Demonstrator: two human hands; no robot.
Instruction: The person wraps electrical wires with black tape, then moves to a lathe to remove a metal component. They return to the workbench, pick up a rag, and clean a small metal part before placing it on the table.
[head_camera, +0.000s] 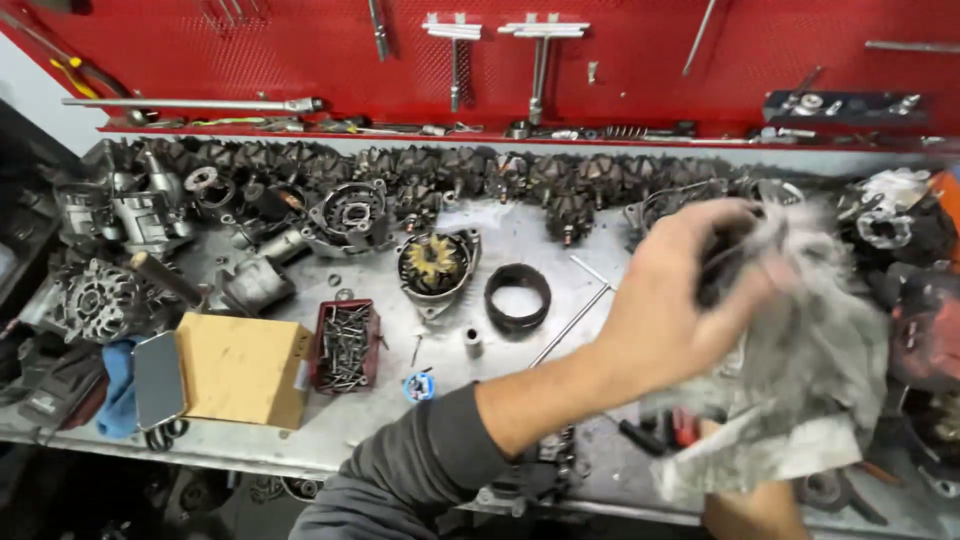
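Note:
My left hand reaches across the bench to the right, motion-blurred, its fingers curled onto a dirty grey rag and a dark round part that the rag partly wraps. The grey sleeve of that arm comes up from the bottom middle. Only the wrist of my right hand shows at the bottom edge under the hanging rag. Its fingers are hidden by the cloth.
On the metal bench lie several alternator housings and rotors, a black ring, a red tray of screws, a cardboard box, a long rod and a blue cloth. Behind stands a red pegboard with hanging tools.

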